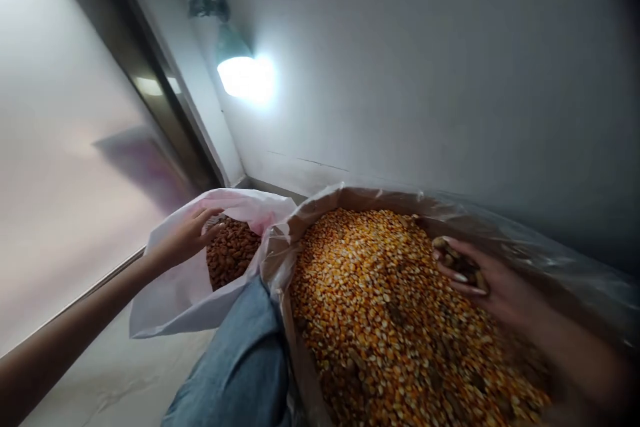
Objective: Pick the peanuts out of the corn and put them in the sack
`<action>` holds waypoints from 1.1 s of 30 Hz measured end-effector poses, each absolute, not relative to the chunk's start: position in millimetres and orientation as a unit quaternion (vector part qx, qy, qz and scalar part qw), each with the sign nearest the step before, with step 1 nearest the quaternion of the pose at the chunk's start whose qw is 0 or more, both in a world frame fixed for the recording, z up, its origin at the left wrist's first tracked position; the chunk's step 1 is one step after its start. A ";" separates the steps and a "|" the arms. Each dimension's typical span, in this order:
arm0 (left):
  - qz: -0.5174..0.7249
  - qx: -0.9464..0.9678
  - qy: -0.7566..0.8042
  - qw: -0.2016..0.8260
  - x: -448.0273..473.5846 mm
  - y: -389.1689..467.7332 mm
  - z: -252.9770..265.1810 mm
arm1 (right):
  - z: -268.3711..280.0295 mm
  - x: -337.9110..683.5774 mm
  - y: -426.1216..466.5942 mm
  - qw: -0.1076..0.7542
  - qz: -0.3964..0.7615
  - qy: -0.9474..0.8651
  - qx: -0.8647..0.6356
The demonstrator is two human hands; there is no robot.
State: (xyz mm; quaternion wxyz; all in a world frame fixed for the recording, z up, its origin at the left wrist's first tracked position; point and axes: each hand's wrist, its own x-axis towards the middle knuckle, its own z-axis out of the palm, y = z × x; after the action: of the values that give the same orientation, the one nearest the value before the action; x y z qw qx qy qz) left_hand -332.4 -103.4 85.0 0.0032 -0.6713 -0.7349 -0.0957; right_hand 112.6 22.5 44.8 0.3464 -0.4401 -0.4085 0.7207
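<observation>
My left hand (189, 237) reaches over the mouth of a white bag (173, 297), its fingers stretched out and nothing visible in them. Inside that bag lie reddish-brown nuts or beans (230, 255), just beyond the fingertips. My right hand (493, 283) is curled, palm up, around several brown, knobbly pieces (459, 261) that look like unshelled peanuts. It is above the right side of a big, plastic-lined sack (304, 219) full of yellow-orange corn kernels (360, 280). Similar dark brown pieces (395, 313) lie scattered among the kernels.
A lit lamp (245, 77) is fixed to the grey wall (425, 67) behind the sacks. My knee in blue jeans (240, 360) rests between the two bags. A pale, glossy panel (65, 147) with a dark frame rises at left, above a light floor (120, 373).
</observation>
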 end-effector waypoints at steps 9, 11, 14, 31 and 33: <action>-0.244 -0.623 -0.742 -0.054 -320.0 -152.6 93.6 | 109.4 -152.4 2.7 0.087 0.776 -0.505 -0.367; -0.247 -0.642 -0.723 -0.066 -314.4 -154.1 92.6 | 106.1 -168.7 2.6 0.126 0.737 -0.551 -0.370; -0.257 -0.666 -0.695 -0.083 -310.5 -154.6 86.3 | 98.3 -130.6 3.1 0.205 0.673 -0.613 -0.361; 0.020 -0.834 -0.549 -0.056 -178.4 -16.0 34.5 | 0.2 100.6 -36.1 0.092 0.366 -0.786 -0.490; 0.063 -0.826 -0.559 -0.035 -184.5 -5.4 20.9 | 6.0 107.5 -31.0 0.143 0.509 -0.679 -0.509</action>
State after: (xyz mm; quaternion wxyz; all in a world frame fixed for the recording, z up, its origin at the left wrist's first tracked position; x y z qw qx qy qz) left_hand -184.5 -5.4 20.9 -0.0354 -0.8259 -0.5592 0.0627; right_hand 107.5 -31.0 6.0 0.1427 -0.5091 -0.6794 0.5087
